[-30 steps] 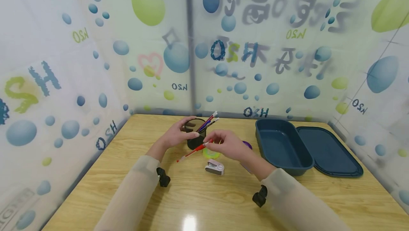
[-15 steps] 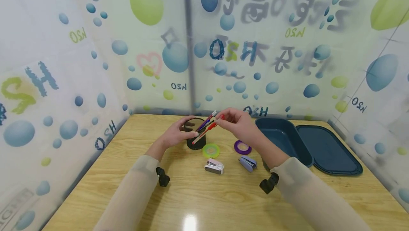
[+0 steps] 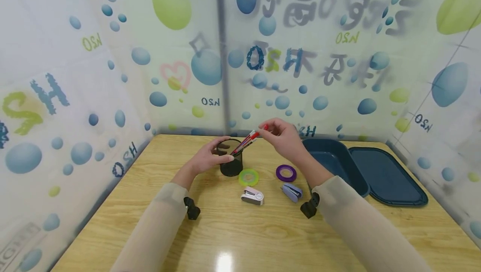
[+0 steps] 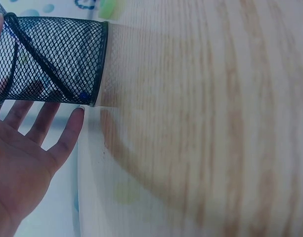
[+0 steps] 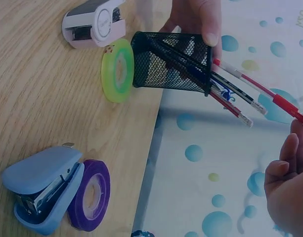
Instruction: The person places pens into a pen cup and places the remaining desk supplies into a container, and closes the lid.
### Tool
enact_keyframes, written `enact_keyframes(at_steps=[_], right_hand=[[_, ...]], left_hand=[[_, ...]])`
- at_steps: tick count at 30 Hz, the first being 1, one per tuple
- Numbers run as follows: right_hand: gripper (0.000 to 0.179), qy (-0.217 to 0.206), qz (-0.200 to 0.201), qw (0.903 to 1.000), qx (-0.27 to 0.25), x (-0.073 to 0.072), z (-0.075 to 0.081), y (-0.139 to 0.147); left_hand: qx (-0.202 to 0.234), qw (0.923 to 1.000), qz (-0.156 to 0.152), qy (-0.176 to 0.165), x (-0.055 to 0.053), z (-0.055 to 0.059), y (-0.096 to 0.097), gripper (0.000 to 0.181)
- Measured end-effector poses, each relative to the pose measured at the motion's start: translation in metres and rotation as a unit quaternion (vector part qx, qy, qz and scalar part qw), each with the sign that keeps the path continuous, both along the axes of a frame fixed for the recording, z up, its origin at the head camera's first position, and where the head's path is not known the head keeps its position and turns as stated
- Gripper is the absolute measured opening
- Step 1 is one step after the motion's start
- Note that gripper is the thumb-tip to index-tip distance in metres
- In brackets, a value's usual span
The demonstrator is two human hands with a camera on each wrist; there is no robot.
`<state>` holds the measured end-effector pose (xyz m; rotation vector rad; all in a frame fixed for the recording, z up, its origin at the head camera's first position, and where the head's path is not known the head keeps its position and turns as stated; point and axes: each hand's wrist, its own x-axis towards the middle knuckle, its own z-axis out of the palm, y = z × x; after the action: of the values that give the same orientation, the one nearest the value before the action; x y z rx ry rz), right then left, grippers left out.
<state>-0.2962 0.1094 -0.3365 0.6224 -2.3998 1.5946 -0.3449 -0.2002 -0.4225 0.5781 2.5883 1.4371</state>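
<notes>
A black mesh pen cup stands on the table, and my left hand grips it, thumb near the rim and fingers round the far side. Pencils and a blue pen lean out of its mouth toward the right. My right hand is raised up and right of the cup, pinching a red gel pen by its capped end. The pen slants down, its tip right at the cup's rim. In the left wrist view, the left hand's fingers spread along the mesh.
In front of the cup lie a yellow-green tape roll and a pink-and-white stapler. Right of them are a purple tape roll and a lilac-blue stapler. A dark blue tub and its lid sit at the right.
My right hand has lifted the red pen from low in front of the cup up and right, bringing its tip to the cup's mouth. The left hand and cup have stayed put.
</notes>
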Motion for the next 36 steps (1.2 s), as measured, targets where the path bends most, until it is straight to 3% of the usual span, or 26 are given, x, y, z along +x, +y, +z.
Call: enact_keyframes(at_steps=[14,36], right_hand=[[0.028,-0.016,0.004,0.9977,0.065,-0.006,-0.005,-0.012],[0.029,-0.030,-0.004,0.9955,0.090,0.010,-0.012,0.012]], left_hand=[[0.005,0.9999,0.003,-0.009,-0.002,0.000,-0.001,0.082],[-0.013,0.9999,0.008,0.004,-0.001,-0.002,0.000,0.081]])
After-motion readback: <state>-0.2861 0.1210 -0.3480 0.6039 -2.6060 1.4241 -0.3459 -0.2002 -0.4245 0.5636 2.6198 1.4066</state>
